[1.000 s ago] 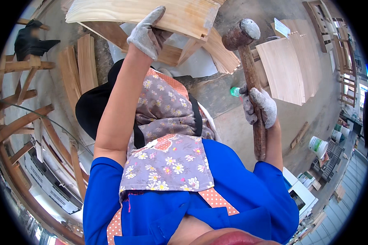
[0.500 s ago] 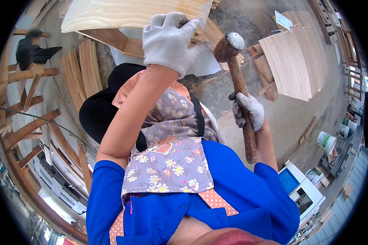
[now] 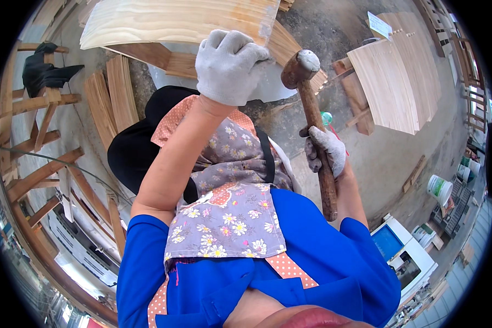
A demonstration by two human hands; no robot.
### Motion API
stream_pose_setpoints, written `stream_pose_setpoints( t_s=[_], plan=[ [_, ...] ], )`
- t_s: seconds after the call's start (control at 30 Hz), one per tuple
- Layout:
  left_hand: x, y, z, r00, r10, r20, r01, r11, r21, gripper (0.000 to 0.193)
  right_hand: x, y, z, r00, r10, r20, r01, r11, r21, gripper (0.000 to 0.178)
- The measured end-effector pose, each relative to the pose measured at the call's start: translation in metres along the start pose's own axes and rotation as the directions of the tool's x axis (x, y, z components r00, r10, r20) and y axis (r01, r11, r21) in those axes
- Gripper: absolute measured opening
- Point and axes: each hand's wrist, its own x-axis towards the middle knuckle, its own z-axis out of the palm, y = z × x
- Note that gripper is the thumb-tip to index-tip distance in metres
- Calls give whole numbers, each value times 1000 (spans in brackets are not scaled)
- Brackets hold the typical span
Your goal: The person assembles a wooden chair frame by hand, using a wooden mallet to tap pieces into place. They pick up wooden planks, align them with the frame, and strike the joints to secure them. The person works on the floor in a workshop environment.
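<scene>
My right hand [image 3: 328, 150], in a whitish glove with dark fingers, is wrapped round the handle of a wooden mallet [image 3: 314, 109]. The mallet tilts up and left, its worn pale striking face lifted above the floor. In a white knit glove, my left hand [image 3: 227, 71] is closed with fingers curled, at the near edge of a pale, curved-looking wooden panel [image 3: 169, 22]. Whatever its fingers may hold is hidden. Beneath that panel shows a brown wooden frame piece [image 3: 180, 64]. The mallet head is to the right of my left hand, apart from it.
Wood strips [image 3: 120, 90] lie at the left. Stacked pale boards [image 3: 382, 82] rest on a wooden support [image 3: 352, 98] at the right. Wooden trestles [image 3: 49, 169], one with dark cloth [image 3: 46, 71], stand far left. White buckets [image 3: 439, 188] and a white machine [image 3: 404, 254] are at the right.
The mallet head has lowered slightly and shifted left. My left hand has moved a little, its fingers curled more tightly. A small green item now shows beside my right hand.
</scene>
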Motion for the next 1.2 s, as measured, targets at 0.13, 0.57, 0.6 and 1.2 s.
stream_pose_setpoints(
  t_s=[0.13, 0.57, 0.6, 1.2],
  plan=[
    [-6, -4, -9, 1000, -9, 11, 10, 995, -99, 17, 1, 4, -1, 1000, -3, 11, 3, 1000, -1, 43],
    [-4, -18, -30, 993, 71, 98, -87, 981, 171, 25, 20, 8, 3, 999, 33, 12, -32, 995, -92, 41],
    [-5, -22, -28, 992, 71, 104, -82, 992, 99, 25, 21, 10, 1, 1000, 16, -22, -19, 987, -161, 39],
    [4, -297, -164, 306, -929, 210, 741, 94, -666, 19, 139, 178, -135, 896, 405, -181, -426, 899, -97, 29]
  ],
)
